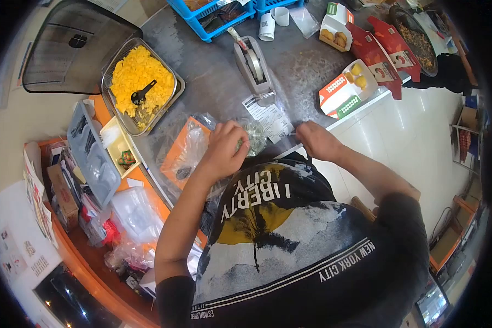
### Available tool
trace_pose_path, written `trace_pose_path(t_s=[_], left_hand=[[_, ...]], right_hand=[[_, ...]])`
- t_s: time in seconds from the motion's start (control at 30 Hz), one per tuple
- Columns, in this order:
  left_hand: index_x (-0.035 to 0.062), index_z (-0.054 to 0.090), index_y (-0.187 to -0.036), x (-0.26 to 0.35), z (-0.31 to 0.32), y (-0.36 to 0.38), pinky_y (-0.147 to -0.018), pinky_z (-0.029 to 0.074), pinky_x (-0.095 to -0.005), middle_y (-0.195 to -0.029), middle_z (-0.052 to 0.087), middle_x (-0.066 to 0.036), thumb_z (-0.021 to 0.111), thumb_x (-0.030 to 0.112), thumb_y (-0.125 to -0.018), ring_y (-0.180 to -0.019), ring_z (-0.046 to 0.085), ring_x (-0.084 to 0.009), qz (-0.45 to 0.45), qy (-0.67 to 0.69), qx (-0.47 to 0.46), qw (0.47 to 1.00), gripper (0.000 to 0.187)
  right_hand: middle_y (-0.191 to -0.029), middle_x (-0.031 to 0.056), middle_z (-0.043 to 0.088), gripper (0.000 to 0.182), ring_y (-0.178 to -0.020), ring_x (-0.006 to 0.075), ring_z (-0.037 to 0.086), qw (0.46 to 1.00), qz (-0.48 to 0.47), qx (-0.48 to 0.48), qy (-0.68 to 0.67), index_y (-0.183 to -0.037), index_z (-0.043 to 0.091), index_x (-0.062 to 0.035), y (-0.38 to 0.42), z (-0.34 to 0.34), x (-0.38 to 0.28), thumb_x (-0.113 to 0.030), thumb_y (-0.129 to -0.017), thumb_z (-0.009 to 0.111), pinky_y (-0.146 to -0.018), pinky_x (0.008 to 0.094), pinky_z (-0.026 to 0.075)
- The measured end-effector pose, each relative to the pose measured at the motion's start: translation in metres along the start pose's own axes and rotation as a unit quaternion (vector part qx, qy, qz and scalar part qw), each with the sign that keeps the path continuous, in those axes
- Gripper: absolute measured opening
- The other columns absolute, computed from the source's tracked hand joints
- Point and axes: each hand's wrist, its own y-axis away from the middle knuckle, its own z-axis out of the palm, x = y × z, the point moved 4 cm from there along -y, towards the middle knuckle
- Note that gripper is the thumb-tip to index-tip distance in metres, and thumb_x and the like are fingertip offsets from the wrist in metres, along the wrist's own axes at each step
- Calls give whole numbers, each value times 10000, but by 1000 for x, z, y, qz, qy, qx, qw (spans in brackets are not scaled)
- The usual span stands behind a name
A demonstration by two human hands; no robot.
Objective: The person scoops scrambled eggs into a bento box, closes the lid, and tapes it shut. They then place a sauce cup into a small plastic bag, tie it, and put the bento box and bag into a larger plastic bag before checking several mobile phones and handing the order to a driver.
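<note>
My left hand is closed, its fingers curled at the edge of a clear plastic bag with something greenish inside. My right hand is closed in a pinch at the table's front edge; whatever is between its fingertips is too small to make out. Between the hands, a printed receipt lies just beyond the bag. Behind it stands a grey tape dispenser with a roll in it. An orange sheet under crumpled clear plastic lies left of my left hand.
A glass container of yellow chopped food with a black scoop stands at left. Blue baskets and paper rolls are at the back. Food boxes and red cartons stand at right. An open drawer is below left.
</note>
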Motion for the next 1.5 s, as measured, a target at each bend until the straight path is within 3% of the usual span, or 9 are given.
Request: trace_pose_path(t_s=[0.1,0.2,0.37,0.57,0.67,0.97,1.17,1.27,1.5], left_hand=[[60,529,-937,-21,8,-4,-925,412,-336,-1049,589,-82,552,4,-911,-1008,535,-212,-33,177,41,983,66],[63,504,-948,-26,14,-6,-911,416,-294,-1043,585,-60,533,-32,-901,-1001,525,-143,-91,343,63,933,109],[60,493,-990,-24,13,-4,-853,438,-264,-1017,575,-48,517,-81,-906,-937,550,-116,-111,451,125,877,166],[65,475,-1046,-26,12,-1,-691,418,-220,-950,561,-17,563,-43,-924,-817,500,-62,-147,350,224,898,186],[60,486,-1095,-37,17,4,-676,412,-214,-878,563,1,573,-47,-914,-779,507,-52,-192,457,185,849,227],[53,513,-1199,-30,9,1,-691,420,-212,-840,616,22,721,68,-925,-766,545,-53,-204,464,172,845,345],[43,589,-1014,-41,7,8,-619,403,-222,-796,614,23,721,94,-928,-719,533,-42,-244,335,53,908,167],[33,603,-900,-30,-4,4,-699,436,-254,-810,638,-6,674,209,-946,-741,551,-91,-276,205,70,936,195],[108,615,-931,-40,7,20,-751,378,-289,-921,652,-27,551,264,-968,-869,566,-155,-344,539,111,761,173]], right_hand=[[-906,60,570,289,-875,177,593,878,132,48,-457,-1124,520,-29,-21,-10,-31,-99,-915,706,-765,337,499],[-784,-3,511,503,-734,95,476,892,51,89,-440,-1211,558,-33,-66,-20,-81,-233,-834,824,-634,280,407],[-624,-77,415,307,-585,52,374,898,92,-39,-429,-1061,666,-52,-111,-21,-94,-226,-848,804,-532,264,320],[-627,-76,441,171,-585,33,375,893,80,-64,-439,-974,668,-54,-115,-16,-99,-175,-889,754,-530,247,308],[-652,-74,450,181,-593,33,381,817,77,-23,-571,-989,643,-40,-121,5,-78,-154,-894,746,-530,251,306],[-684,-101,398,87,-620,10,335,906,61,-95,-408,-999,631,-56,-119,-15,-100,-62,-924,675,-533,238,247],[-686,6,536,134,-630,92,502,886,36,-43,-460,-955,618,-22,-128,-11,-93,-141,-927,674,-563,291,401],[-746,113,626,196,-669,217,613,961,3,-41,-273,-1046,582,-2,-135,-24,-101,-150,-935,646,-624,359,472],[-798,250,641,301,-789,458,635,986,47,-83,-138,-1170,421,-4,-95,-46,-118,-248,-1014,503,-712,523,471]])
